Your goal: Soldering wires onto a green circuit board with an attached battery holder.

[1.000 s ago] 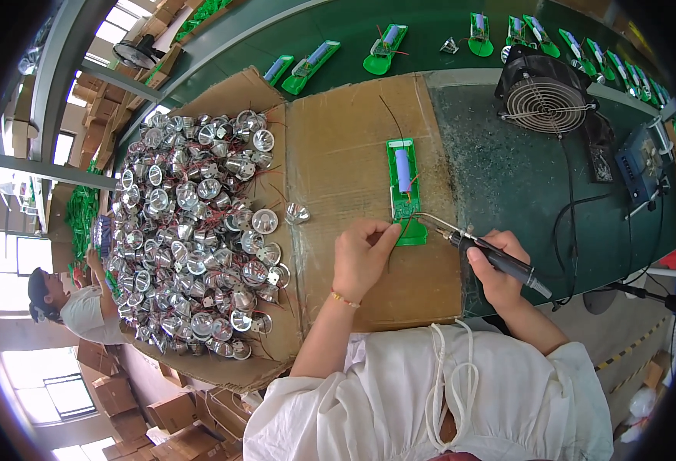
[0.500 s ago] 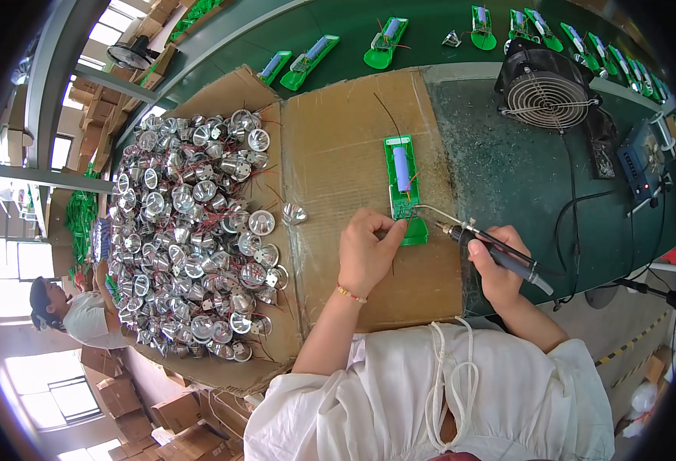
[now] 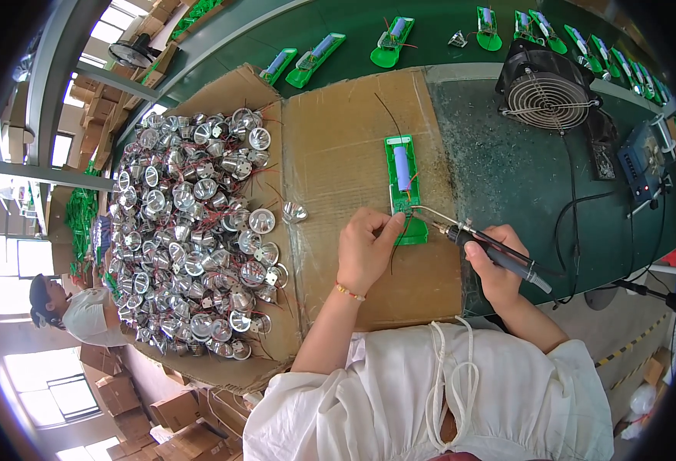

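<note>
On the cardboard lies a green plastic housing (image 3: 419, 233) with a purple cylindrical battery (image 3: 401, 167) and a small circuit board (image 3: 402, 207). Red and black wires run from it. My left hand (image 3: 366, 244) is closed in a pinch at the board's left edge, on a thin dark wire whose end sticks out below the fingers. A soldering iron (image 3: 499, 255) is gripped in my right hand (image 3: 498, 275), a thin curved metal tube clamped along it. Both the iron's tip and the tube's end point at the board; exact contact is too small to tell.
Many silver reflector cups (image 3: 192, 230) with red wires fill the cardboard at left; one loose cup (image 3: 294, 212) lies apart. A black fan (image 3: 547, 100) and a blue soldering station (image 3: 645, 160) stand right. More green housings (image 3: 315, 60) line the far belt. A co-worker (image 3: 84, 315) is at left.
The soldering iron's tip has moved left, closer to the board. My left hand stays almost in place. Housings on the far belt have shifted slightly right.
</note>
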Demonstrator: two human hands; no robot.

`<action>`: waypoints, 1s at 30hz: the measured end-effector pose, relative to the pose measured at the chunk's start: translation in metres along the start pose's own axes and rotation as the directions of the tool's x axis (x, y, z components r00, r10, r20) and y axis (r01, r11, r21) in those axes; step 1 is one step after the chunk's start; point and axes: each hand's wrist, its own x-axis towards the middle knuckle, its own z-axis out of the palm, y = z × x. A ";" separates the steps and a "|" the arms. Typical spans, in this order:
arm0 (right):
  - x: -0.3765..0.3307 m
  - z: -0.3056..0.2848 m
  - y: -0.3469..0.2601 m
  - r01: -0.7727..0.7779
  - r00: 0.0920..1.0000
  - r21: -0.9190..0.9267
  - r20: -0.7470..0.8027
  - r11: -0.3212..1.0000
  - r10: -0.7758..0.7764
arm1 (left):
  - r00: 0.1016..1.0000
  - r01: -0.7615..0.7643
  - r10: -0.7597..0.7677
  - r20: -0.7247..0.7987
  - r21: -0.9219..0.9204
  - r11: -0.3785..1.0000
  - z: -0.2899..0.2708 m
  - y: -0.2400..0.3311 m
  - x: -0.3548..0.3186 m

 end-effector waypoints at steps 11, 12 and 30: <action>0.006 0.010 0.004 -0.012 1.000 0.080 0.015 0.997 0.011 | 0.994 0.076 -0.074 0.081 -0.022 0.997 -0.002 0.000 0.002; 0.006 0.009 0.006 -0.011 1.000 0.081 0.015 0.997 0.010 | 0.989 0.116 -0.112 0.094 -0.031 0.993 -0.001 0.000 0.002; -0.002 -0.004 0.005 -0.013 0.998 0.062 -0.060 0.998 0.017 | 0.989 0.110 -0.108 0.105 -0.016 0.994 -0.004 0.002 0.002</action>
